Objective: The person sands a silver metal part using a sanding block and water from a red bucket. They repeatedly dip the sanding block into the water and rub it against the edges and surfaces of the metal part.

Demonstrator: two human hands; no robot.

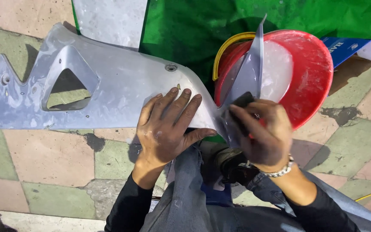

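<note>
1. Under the grey fairing panel [121, 86], a worn tiled floor [44, 172] in pink and green is seen.
2. Left hand [168, 129] is laid flat on the panel, fingers spread.
3. Right hand [265, 131] is closed on a dark sanding block [242, 102], pressed to the panel's narrow end beside the red bucket [310, 73].

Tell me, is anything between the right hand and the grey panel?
Yes: a small dark sanding pad sits under the right hand's fingers, pressed against the grey plastic fairing panel. The left hand lies flat on it, bare.
</note>
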